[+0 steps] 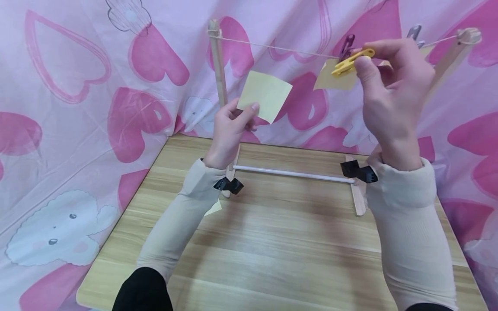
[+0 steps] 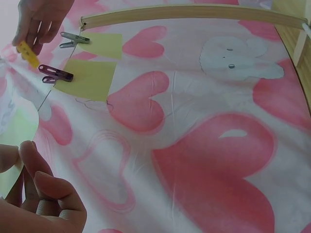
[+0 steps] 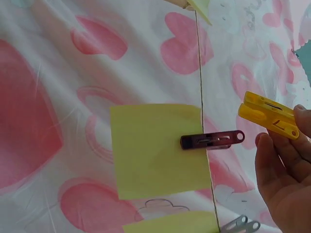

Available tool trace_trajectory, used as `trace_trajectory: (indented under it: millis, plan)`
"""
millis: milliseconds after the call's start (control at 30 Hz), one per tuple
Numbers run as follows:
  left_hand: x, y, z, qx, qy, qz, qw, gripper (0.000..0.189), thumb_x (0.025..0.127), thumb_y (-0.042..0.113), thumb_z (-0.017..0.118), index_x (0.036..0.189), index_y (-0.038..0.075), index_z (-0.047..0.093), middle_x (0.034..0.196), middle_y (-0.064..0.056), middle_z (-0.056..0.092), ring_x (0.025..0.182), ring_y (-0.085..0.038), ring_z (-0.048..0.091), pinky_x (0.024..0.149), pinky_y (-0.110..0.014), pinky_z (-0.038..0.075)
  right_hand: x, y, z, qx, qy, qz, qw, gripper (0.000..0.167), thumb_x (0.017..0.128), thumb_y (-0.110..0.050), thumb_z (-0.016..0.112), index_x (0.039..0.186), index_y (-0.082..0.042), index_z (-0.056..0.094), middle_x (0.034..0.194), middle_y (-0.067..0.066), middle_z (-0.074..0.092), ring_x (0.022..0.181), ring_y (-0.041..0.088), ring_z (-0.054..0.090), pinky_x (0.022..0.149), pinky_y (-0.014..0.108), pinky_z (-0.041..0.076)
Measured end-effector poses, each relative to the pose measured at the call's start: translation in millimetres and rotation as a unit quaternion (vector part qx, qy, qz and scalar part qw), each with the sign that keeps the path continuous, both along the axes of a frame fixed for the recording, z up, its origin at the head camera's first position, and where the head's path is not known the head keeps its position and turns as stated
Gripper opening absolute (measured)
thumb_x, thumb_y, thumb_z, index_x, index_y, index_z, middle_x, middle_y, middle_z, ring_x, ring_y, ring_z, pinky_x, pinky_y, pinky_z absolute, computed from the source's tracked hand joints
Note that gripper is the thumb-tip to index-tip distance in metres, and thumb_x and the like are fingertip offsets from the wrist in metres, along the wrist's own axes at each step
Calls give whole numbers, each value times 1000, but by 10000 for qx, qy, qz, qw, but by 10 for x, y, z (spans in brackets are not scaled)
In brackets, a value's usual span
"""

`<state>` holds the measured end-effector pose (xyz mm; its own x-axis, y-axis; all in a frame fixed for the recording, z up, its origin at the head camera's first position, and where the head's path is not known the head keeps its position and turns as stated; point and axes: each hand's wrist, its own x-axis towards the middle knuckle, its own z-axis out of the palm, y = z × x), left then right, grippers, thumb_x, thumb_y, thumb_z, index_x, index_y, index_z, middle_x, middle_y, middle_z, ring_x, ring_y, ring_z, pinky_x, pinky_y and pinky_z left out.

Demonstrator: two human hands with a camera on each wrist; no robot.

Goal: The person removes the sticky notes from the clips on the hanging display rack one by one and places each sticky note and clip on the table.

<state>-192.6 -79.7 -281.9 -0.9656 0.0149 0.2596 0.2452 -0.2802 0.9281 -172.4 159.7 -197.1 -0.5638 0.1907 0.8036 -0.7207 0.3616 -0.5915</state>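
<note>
My left hand (image 1: 231, 134) pinches a pale yellow sticky note (image 1: 268, 95) by its lower left edge, below the string (image 1: 272, 46). Up at the right, my right hand (image 1: 400, 95) holds a yellow clothespin (image 1: 352, 64) between thumb and fingers, apart from the string in the right wrist view. A dark purple clothespin (image 3: 209, 140) fixes one yellow note (image 3: 150, 150) to that string. Beside it a grey clothespin (image 2: 73, 40) fixes another yellow note (image 2: 104, 46). In the head view my right hand hides part of these.
The string runs between a left wooden post (image 1: 218, 65) and a right wooden post (image 1: 451, 58). A white rod (image 1: 292, 173) joins their bases on the wooden table (image 1: 272, 250). Another yellow note (image 1: 214, 208) lies partly behind my left sleeve. A pink heart-patterned curtain (image 1: 148, 116) surrounds the table.
</note>
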Motion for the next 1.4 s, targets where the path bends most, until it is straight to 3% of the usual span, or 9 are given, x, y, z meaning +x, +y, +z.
trace_trajectory:
  millis: [200,367,533,800,1000,1167,1400]
  plan:
    - [35,-31,-41,-27,-76,126,9999,4,89,7,66,94,6,65,66,2,61,57,-13,52,59,-22,49,69,112,-89,-457,-235,75,9986,10,89,1,62,96,-3,66,92,1,71,78,13,66,75,19,52]
    - [62,-78,-100,-240,-64,160,9996,8,90,8,65,97,4,65,66,4,61,57,-12,53,59,-22,48,143,196,-169,-744,-325,-1,9967,10,88,4,62,95,-2,66,91,0,71,74,11,65,73,18,51]
    - [77,-139,-208,-486,-144,152,9986,16,90,9,65,104,1,66,65,3,61,58,-13,54,61,-25,49,187,286,-291,-903,-488,-41,9947,13,87,3,62,94,-5,69,88,1,71,70,11,63,71,20,49]
    - [111,-211,-394,-812,-401,145,9958,12,90,11,66,100,3,65,63,3,59,59,-14,54,62,-24,47,200,472,-507,-722,-744,-370,9939,13,87,1,64,97,-3,70,87,-5,70,68,7,62,69,18,49]
    - [132,-287,-529,-1010,-514,97,9935,20,90,8,65,107,-3,63,63,6,61,54,-10,56,59,-21,43,262,571,-599,-932,-1015,-374,9898,13,86,3,64,97,2,70,84,-6,70,67,4,61,67,15,49]
    - [128,-424,-639,-1230,-701,31,9899,18,91,8,64,107,0,62,66,5,64,54,-8,61,58,-22,45,326,637,-652,-971,-1110,-504,9878,13,86,3,64,98,3,71,83,-7,70,64,3,59,66,13,49]
    - [135,-588,-787,-1554,-942,21,9833,21,89,4,62,110,-1,61,67,4,66,58,-9,67,62,-24,48,332,765,-762,-1416,-1377,-454,9792,12,84,1,67,95,6,71,79,-3,70,60,7,58,64,15,49]
